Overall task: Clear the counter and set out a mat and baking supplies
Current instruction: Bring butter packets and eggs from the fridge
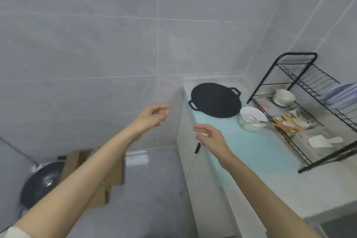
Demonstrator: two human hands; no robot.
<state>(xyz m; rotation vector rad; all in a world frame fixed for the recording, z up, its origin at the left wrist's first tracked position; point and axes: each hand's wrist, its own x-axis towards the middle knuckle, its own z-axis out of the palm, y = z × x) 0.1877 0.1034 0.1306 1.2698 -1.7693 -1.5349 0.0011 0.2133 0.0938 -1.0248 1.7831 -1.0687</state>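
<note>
A light turquoise mat [255, 147] lies along the white counter [301, 195]. At its far end sits a black round griddle pan [215, 99] with two handles. Beside it stands a white bowl [251, 111] holding a wire whisk [251, 118]. My left hand [152, 115] hovers in the air left of the counter, fingers loosely curled, holding nothing. My right hand [209, 137] floats over the mat's near left edge, fingers relaxed and empty. Both arms are stretched forward.
A black wire dish rack [309, 91] stands at the counter's right with a bowl [284, 97], plates [343, 92], a food packet [291, 120] and a pale scraper [322, 141]. On the floor at left are a dark wok [41, 181] and a cardboard box [114, 170].
</note>
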